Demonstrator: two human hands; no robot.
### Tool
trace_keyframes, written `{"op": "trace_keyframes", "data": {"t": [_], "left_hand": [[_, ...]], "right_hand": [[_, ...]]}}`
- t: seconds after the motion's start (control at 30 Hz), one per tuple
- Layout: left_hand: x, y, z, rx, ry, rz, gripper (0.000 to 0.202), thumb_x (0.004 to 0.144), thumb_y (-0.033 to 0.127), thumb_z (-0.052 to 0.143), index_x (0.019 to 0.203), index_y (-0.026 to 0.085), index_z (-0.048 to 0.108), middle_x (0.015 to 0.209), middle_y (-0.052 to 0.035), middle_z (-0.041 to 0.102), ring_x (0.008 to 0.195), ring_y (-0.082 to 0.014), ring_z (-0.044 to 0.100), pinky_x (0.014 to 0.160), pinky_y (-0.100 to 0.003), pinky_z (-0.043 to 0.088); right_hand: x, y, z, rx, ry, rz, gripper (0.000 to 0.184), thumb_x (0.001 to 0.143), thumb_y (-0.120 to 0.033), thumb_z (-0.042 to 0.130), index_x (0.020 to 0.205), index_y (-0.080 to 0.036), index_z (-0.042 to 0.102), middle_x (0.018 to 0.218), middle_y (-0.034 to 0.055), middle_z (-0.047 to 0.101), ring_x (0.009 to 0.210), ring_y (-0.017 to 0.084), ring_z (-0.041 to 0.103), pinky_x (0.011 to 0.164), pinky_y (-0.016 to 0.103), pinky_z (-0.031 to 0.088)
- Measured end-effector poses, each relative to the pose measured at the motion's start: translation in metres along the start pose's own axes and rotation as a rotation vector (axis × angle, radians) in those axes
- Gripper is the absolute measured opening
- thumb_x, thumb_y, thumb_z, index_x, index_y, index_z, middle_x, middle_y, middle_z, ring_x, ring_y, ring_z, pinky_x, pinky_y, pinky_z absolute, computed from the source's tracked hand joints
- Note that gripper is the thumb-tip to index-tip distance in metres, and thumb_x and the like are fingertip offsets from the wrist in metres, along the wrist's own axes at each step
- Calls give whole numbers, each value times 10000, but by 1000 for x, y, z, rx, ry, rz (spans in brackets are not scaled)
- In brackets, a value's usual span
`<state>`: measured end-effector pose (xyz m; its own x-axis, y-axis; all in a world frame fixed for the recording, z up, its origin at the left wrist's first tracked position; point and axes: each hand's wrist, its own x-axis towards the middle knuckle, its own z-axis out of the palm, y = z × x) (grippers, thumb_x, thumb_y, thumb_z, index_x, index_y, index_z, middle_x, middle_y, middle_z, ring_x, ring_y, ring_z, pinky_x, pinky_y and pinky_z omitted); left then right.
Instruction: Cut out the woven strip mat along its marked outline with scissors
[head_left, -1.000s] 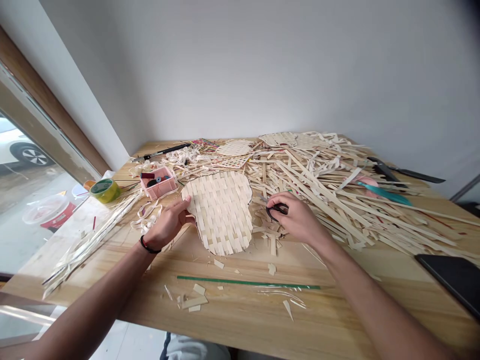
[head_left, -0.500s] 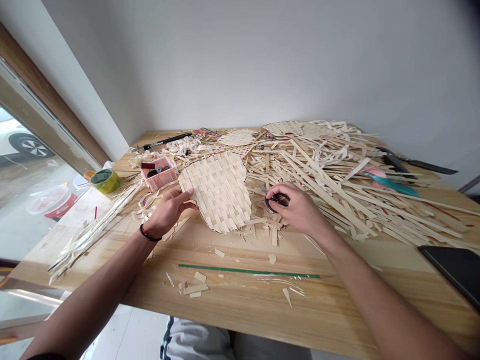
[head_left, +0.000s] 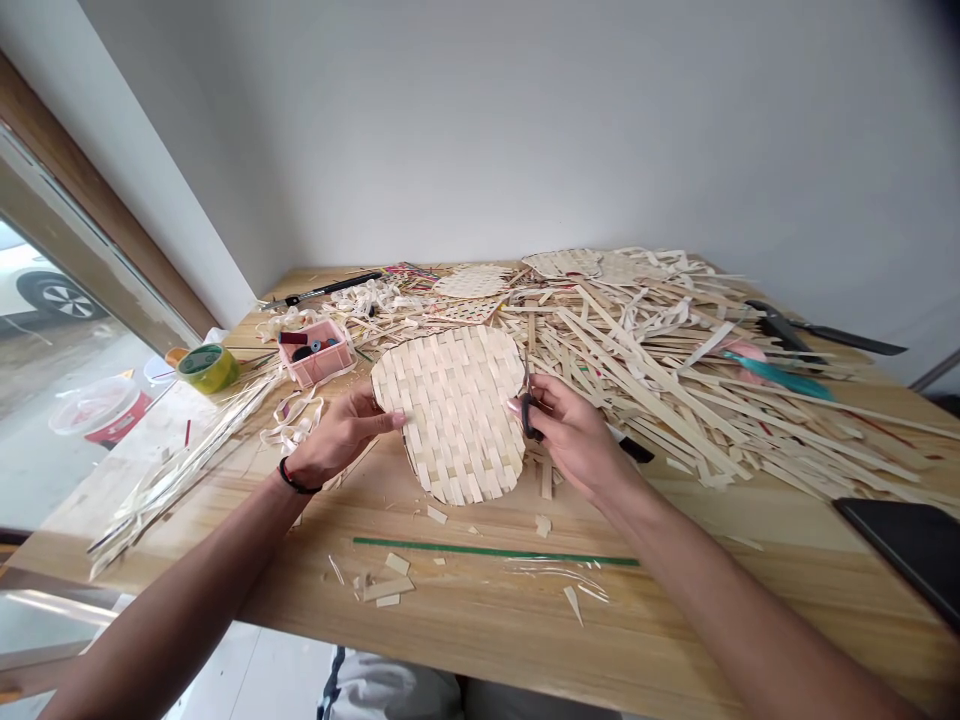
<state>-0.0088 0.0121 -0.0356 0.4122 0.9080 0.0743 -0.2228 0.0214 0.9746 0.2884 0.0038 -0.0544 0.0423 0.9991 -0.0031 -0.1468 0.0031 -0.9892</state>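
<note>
A pale woven bamboo panel [head_left: 454,415] with rounded corners and a dark outline along its edge is held up over the table. My left hand [head_left: 341,435] grips its left edge, thumb on the front face and fingers behind. My right hand [head_left: 566,425] is closed around a pair of black-handled scissors [head_left: 531,415] at the panel's right edge. The blades point upward beside that edge; whether they are apart is too small to tell. Loose scraps and a thin green strip [head_left: 480,551] lie on the wooden table [head_left: 480,620] in front.
A pink basket [head_left: 319,360] of small items and a roll of yellow-green tape [head_left: 208,368] sit at left. Bamboo strips [head_left: 645,370] heap across the back and right, with large knives [head_left: 847,335] beyond. A black flat object [head_left: 900,545] lies at the right edge.
The panel has moved slightly right and down, turned more upright. My right hand has brought the scissors left, up against the panel's right edge.
</note>
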Motion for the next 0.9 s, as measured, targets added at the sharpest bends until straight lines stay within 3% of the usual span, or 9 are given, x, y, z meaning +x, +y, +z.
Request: {"op": "trace_keyframes", "data": {"t": [0.17,0.37,0.57,0.8,0.9], "left_hand": [[0,-7,-5,21,-49,6,393,842,191,926,1222,199,824,1272,-104,835,1177,-297,779,1062,-425,579],[-1,-8,-5,120,52,19,386,838,250,943,1202,197,825,1227,-95,836,1164,-279,765,1017,-391,594],[1,-5,-3,112,103,50,356,820,255,953,1142,187,819,1134,-79,840,1032,-231,771,931,-348,619],[-1,-1,-2,150,170,100,258,827,272,942,1031,181,812,971,-63,816,921,-209,750,860,-329,614],[-1,0,-2,167,174,100,250,825,303,945,987,178,802,924,-56,798,865,-196,729,815,-321,608]], "right_hand": [[-3,-1,4,95,16,16,607,555,-443,1058,975,-223,679,853,-19,659,829,157,622,718,269,500],[-2,-2,2,100,7,-31,628,576,-423,1060,1032,-233,672,901,-13,701,855,166,626,724,273,499],[0,3,-1,46,-35,-87,596,657,-435,1021,1083,-242,653,965,4,711,939,202,660,793,307,525],[0,-2,-1,-11,-45,-116,601,676,-487,1000,1094,-238,647,987,26,713,908,207,651,776,329,528],[-1,-7,-1,-32,-45,-120,592,682,-510,992,1066,-233,636,935,9,690,804,173,609,711,315,517]]}}
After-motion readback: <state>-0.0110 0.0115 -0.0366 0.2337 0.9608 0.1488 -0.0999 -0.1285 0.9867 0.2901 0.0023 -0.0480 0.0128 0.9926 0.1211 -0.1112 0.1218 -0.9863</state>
